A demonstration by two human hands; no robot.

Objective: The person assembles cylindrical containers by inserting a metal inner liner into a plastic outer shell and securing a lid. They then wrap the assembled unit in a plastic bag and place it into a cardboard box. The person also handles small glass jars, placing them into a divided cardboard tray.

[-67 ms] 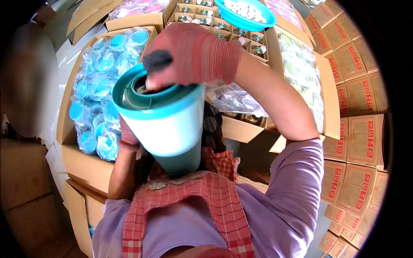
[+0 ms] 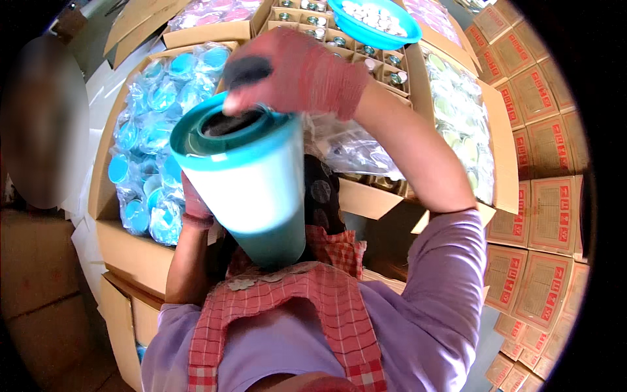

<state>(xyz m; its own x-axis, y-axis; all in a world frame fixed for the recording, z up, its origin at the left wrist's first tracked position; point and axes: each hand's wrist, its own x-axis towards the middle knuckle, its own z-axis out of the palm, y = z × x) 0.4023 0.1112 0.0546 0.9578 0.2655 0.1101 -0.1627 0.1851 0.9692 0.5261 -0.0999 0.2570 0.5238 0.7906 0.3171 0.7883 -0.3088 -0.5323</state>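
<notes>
A tall white container (image 2: 245,196) with a turquoise rim and teal lower end is tilted in front of my chest, its round dark opening toward the upper left. My left hand (image 2: 194,199), in a reddish glove, grips its left side; most of those fingers are hidden behind it. Over the far edge of the opening is my right hand (image 2: 294,75), gloved in red with a black patch and a bare thumb tip. Its fingers are curled and partly blurred, and whatever they pinch is hidden.
At left stands a carton (image 2: 104,176) of bagged blue-lidded items. A divided carton (image 2: 408,65) of glass jars and a blue basin (image 2: 411,29) of small white pieces are ahead. Another carton (image 2: 503,150) holds bagged pale-green-lidded items. Stacked cartons (image 2: 555,215) line the right side.
My right hand has risen slightly, its thumb lifting from inside the opening to above the rim. The container has shifted a little.
</notes>
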